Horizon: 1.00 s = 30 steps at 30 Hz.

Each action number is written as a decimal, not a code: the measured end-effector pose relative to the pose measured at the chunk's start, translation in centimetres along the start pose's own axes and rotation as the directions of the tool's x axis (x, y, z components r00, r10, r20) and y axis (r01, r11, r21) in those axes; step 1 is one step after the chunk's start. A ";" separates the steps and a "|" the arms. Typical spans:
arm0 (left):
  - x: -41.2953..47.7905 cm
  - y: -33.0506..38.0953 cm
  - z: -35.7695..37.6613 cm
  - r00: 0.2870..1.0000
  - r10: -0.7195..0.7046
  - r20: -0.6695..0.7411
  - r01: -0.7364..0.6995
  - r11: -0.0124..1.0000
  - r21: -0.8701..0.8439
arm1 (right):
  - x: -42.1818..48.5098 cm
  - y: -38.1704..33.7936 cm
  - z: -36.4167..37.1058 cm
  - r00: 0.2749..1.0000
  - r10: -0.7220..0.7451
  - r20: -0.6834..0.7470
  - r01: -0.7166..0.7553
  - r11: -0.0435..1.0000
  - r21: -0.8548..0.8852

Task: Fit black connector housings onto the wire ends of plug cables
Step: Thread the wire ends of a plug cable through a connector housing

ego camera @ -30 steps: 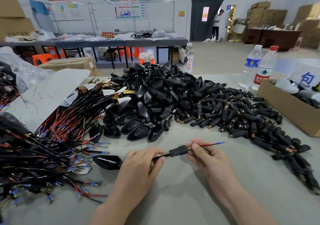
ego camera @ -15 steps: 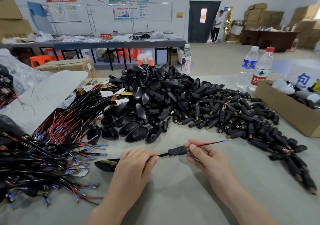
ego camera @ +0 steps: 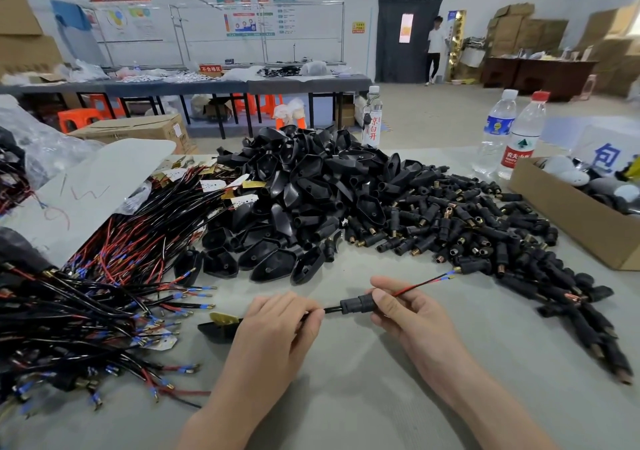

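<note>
Black ribbed connector housing (ego camera: 357,304) threaded on a plug cable (ego camera: 313,312) just above the grey table (ego camera: 363,397), red and black wire ends (ego camera: 424,281) poking out rightward, left hand (ego camera: 277,325) pinching the cable, right hand (ego camera: 408,311) gripping the housing, housing pile (ego camera: 467,221) behind

The left hand (ego camera: 277,328) has drawn leftward along the cable (ego camera: 331,309), so the gap between it and the housing (ego camera: 356,304) is a little wider than a second ago. The plug (ego camera: 218,328) behind that hand has turned, and a brass blade now shows on its top. The right hand (ego camera: 412,314) has barely shifted.
</note>
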<state>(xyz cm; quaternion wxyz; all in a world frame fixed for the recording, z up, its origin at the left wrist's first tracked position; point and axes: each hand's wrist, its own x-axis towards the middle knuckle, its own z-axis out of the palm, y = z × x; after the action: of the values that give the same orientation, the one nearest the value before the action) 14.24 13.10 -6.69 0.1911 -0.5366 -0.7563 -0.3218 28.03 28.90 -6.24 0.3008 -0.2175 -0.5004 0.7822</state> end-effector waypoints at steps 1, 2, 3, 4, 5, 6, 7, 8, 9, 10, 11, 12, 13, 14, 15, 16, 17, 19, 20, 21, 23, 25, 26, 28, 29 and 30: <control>0.0 -0.1 0.0 1.000 -0.010 0.004 0.010 1.000 -0.006 | 0.0 0.0 -0.1 1.000 -0.015 0.004 0.015 1.000 -0.025; -0.1 -0.1 0.0 1.000 -0.019 0.012 0.020 1.000 -0.011 | 0.0 -0.1 -0.1 1.000 -0.027 0.009 0.027 0.999 -0.040; -0.1 -0.2 0.0 1.000 -0.023 0.020 0.024 1.000 -0.016 | 0.0 -0.2 -0.1 0.999 -0.032 0.011 0.032 0.999 -0.038; 0.0 -0.2 0.0 0.999 -0.022 0.023 0.022 1.000 -0.020 | 0.1 -0.2 -0.2 1.000 -0.026 0.015 0.026 0.999 -0.020; 0.0 -0.1 0.0 1.000 -0.016 0.021 0.016 1.000 -0.025 | 0.0 -0.1 -0.1 1.000 -0.010 0.025 0.010 1.000 0.007; 0.1 0.0 0.0 1.000 -0.005 0.014 0.005 1.000 -0.028 | 0.0 0.1 0.0 0.999 0.014 0.042 -0.016 0.999 0.032; 0.1 0.2 0.1 1.000 0.008 0.005 -0.008 1.000 -0.027 | -0.1 0.2 0.2 0.997 0.041 0.062 -0.044 0.998 0.046; 0.1 0.4 0.1 1.000 0.020 -0.004 -0.020 1.000 -0.024 | -0.2 0.3 0.4 0.995 0.063 0.079 -0.067 0.997 0.047; 0.1 0.5 0.2 1.000 0.025 -0.013 -0.025 0.999 -0.022 | -0.3 0.5 0.5 0.993 0.077 0.088 -0.081 0.996 0.042; 0.1 0.5 0.2 1.000 0.021 -0.020 -0.022 1.000 -0.021 | -0.3 0.5 0.6 0.993 0.081 0.089 -0.084 0.996 0.035; 0.1 0.5 0.3 1.000 0.013 -0.025 -0.014 1.000 -0.021 | -0.3 0.5 0.6 0.993 0.078 0.084 -0.080 0.996 0.031; 0.1 0.4 0.3 1.000 0.005 -0.026 -0.006 1.000 -0.021 | -0.3 0.5 0.6 0.995 0.070 0.077 -0.073 0.997 0.032; 0.0 0.3 0.2 1.000 -0.002 -0.026 0.002 1.000 -0.023 | -0.2 0.6 0.5 0.996 0.062 0.068 -0.065 0.997 0.038; 0.0 0.3 0.2 1.000 -0.010 -0.023 0.009 1.000 -0.029 | -0.2 0.6 0.4 0.997 0.056 0.059 -0.058 0.997 0.046; 0.0 0.3 0.2 1.000 -0.019 -0.014 0.018 0.999 -0.037 | -0.1 0.6 0.4 0.997 0.051 0.051 -0.053 0.997 0.049; -0.1 0.4 0.2 1.000 -0.028 0.005 0.028 0.999 -0.045 | -0.1 0.6 0.4 0.998 0.046 0.050 -0.048 0.998 0.042; -0.1 0.5 0.3 0.999 -0.030 0.030 0.031 0.998 -0.048 | -0.1 0.7 0.4 0.998 0.042 0.057 -0.043 0.999 0.025; -0.3 0.6 0.4 0.998 0.003 0.069 -0.001 1.000 -0.025 | -0.3 0.7 0.6 0.996 0.033 0.084 -0.031 0.999 -0.029; -0.3 0.6 0.4 0.997 0.023 0.076 -0.023 1.000 -0.008 | -0.4 0.6 0.7 0.995 0.030 0.095 -0.025 0.998 -0.055; -0.2 0.6 0.3 0.996 0.033 0.077 -0.033 0.999 0.005 | -0.4 0.6 0.8 0.995 0.026 0.099 -0.018 0.997 -0.076; 0.0 0.6 0.3 0.998 0.035 0.061 -0.036 0.999 0.018 | -0.5 0.6 0.8 0.995 0.010 0.100 0.000 0.995 -0.102; 0.0 0.6 0.2 0.998 0.035 0.048 -0.037 0.999 0.029 | -0.4 0.5 0.7 0.997 -0.009 0.080 0.019 0.993 -0.118; 0.0 0.6 0.2 0.998 0.033 0.046 -0.035 0.999 0.036 | -0.3 0.4 0.5 0.998 -0.019 0.057 0.025 0.993 -0.116; 0.0 0.5 0.0 0.999 0.030 0.041 -0.032 0.998 0.055 | -0.1 0.2 0.2 0.999 -0.038 -0.014 0.036 0.996 -0.085; 0.0 0.4 -0.1 0.999 0.025 0.036 -0.028 0.998 0.065 | 0.0 0.1 0.0 0.998 -0.048 -0.050 0.044 0.997 -0.069; 0.1 0.3 -0.1 0.999 0.019 0.031 -0.021 0.997 0.074 | 0.2 -0.1 -0.2 0.995 -0.058 -0.082 0.053 0.997 -0.062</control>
<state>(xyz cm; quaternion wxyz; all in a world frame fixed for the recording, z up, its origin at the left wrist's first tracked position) 14.50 13.12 -6.47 0.2026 -0.5416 -0.7651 -0.2833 28.04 29.14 -6.26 0.3365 -0.2448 -0.5165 0.7484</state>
